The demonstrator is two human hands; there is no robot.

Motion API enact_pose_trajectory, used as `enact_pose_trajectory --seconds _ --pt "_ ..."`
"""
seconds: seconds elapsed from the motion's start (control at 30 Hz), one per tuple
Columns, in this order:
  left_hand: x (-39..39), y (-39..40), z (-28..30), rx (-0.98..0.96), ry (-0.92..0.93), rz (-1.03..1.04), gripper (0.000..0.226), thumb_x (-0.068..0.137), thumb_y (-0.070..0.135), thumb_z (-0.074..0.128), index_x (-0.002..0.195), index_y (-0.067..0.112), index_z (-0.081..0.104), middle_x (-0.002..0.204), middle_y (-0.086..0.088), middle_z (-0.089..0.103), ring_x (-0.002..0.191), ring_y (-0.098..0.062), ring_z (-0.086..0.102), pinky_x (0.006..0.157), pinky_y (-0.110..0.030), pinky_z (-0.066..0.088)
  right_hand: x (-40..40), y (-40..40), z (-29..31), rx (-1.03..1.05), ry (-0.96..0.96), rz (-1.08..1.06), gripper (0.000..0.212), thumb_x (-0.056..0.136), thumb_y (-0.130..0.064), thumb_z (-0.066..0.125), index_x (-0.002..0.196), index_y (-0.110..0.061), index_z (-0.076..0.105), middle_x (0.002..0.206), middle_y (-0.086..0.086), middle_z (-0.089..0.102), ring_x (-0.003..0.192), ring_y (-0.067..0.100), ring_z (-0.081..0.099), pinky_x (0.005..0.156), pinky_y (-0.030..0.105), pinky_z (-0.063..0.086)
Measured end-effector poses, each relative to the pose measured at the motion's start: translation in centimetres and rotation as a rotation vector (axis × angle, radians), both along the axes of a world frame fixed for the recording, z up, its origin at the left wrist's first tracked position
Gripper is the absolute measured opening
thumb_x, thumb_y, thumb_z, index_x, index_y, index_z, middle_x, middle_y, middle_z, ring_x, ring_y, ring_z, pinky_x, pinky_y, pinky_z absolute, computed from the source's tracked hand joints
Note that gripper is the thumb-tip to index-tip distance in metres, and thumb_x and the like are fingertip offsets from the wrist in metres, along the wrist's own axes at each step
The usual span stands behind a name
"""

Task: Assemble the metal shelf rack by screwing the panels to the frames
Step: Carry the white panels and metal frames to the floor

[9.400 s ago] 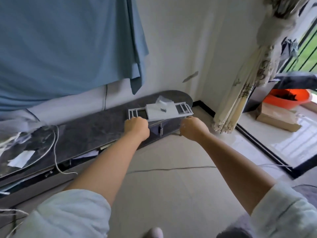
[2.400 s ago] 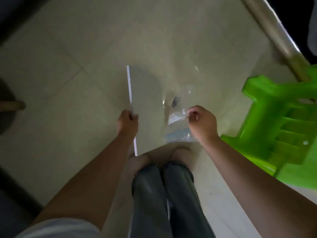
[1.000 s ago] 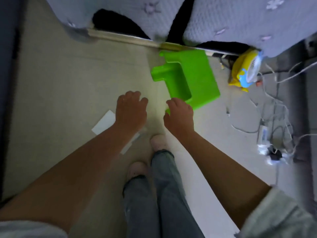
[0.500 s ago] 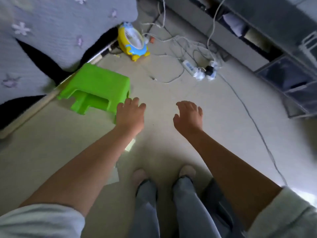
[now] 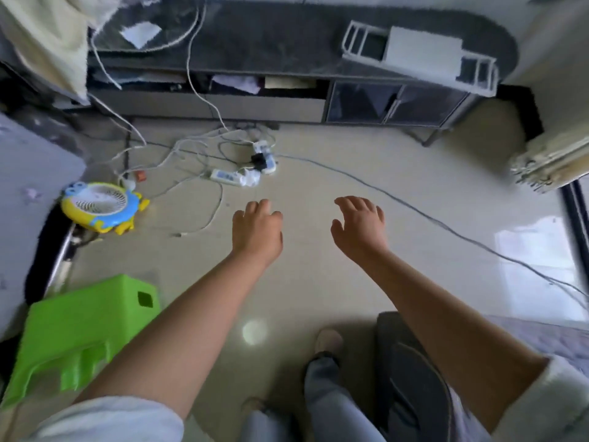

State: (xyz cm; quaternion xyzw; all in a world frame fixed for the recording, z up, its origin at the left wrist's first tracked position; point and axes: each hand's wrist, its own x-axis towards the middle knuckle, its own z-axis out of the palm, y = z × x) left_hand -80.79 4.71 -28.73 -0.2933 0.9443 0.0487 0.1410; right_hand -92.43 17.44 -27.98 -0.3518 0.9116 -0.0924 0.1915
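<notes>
White metal rack frames lie on the dark cabinet top at the upper right, with a white panel resting across them. My left hand and my right hand hover over the tiled floor, well short of the cabinet. Both hands hold nothing, with fingers relaxed and slightly spread. No screws or tools show.
A green plastic stool stands at the lower left. A yellow and blue fan sits on the floor at the left. Power strips and tangled cables lie ahead, and one cable runs right. A curtain hangs at the right.
My view has swung from the stool and floor round to the cabinet, bringing the rack parts into sight. Both hands stay empty with fingers loose; the panel on the floor has left the view.
</notes>
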Motion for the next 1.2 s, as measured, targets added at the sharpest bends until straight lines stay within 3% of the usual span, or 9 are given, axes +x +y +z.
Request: enact_pose_trajectory --seconds 0.2,0.7,1.0,1.2 --pt "-10.6 -3.5 2.8 -0.092 0.013 -0.105 0.027 0.091 0.017 0.046 0.113 0.010 0.059 0.125 -0.007 0.048 0.116 -0.029 0.042 0.088 -0.034 0.036 -10.0 -0.5 1.4 0.003 0.001 -0.135 0.043 0.091 -0.021 0.045 0.134 -0.017 0.041 0.141 0.001 0.042 0.133 0.023 0.030 0.113 0.039 0.019" --pt "-35.6 -18.5 8.4 -0.146 0.064 -0.332 0.029 0.091 0.016 0.047 0.117 0.014 0.059 0.128 -0.005 0.047 0.119 -0.027 0.041 0.091 -0.035 0.038 -31.4 -11.1 6.9 -0.034 0.058 -0.440 0.047 0.090 -0.018 0.045 0.136 -0.016 0.040 0.141 0.005 0.043 0.133 0.025 0.032 0.114 0.042 0.019" --pt "-49.6 -20.0 5.8 -0.050 -0.024 -0.447 0.030 0.092 0.021 0.047 0.119 0.012 0.056 0.128 -0.007 0.046 0.120 -0.026 0.040 0.095 -0.036 0.039 -43.0 -9.5 3.8 0.097 -0.003 -0.571 0.045 0.090 -0.019 0.046 0.135 -0.015 0.043 0.140 0.005 0.045 0.131 0.025 0.034 0.112 0.039 0.022" --pt "-63.1 -21.1 5.4 -0.074 -0.020 -0.429 0.028 0.092 0.018 0.045 0.117 0.014 0.057 0.125 -0.006 0.049 0.117 -0.026 0.044 0.090 -0.037 0.042 -54.9 -10.3 1.5 0.195 -0.036 -0.515 0.041 0.088 -0.020 0.046 0.128 -0.016 0.048 0.132 0.005 0.051 0.127 0.024 0.039 0.107 0.037 0.025"
